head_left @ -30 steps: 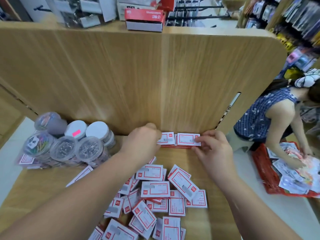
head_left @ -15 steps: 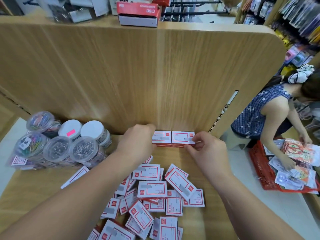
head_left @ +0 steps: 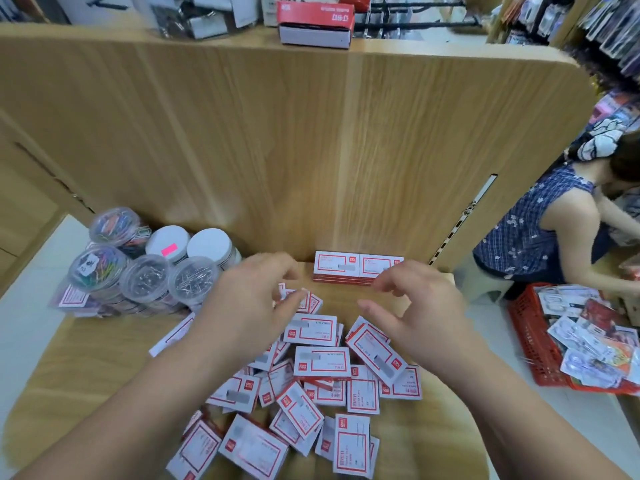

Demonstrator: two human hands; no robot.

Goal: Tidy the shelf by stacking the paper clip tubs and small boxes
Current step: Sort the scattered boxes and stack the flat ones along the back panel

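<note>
Left hand (head_left: 256, 306) motion-blurred, covers upper-left of loose small boxes (head_left: 322, 362). Box label print unreadable. Red basket (head_left: 533, 341) cut off at right edge.

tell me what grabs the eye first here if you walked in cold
First comes the loose heap of small red-and-white boxes spilled across the middle of the wooden shelf, with the left hand and right hand hovering over it. Behind them, a neat stack of the same boxes sits against the back panel. A cluster of clear paper clip tubs stands at the left.
</note>
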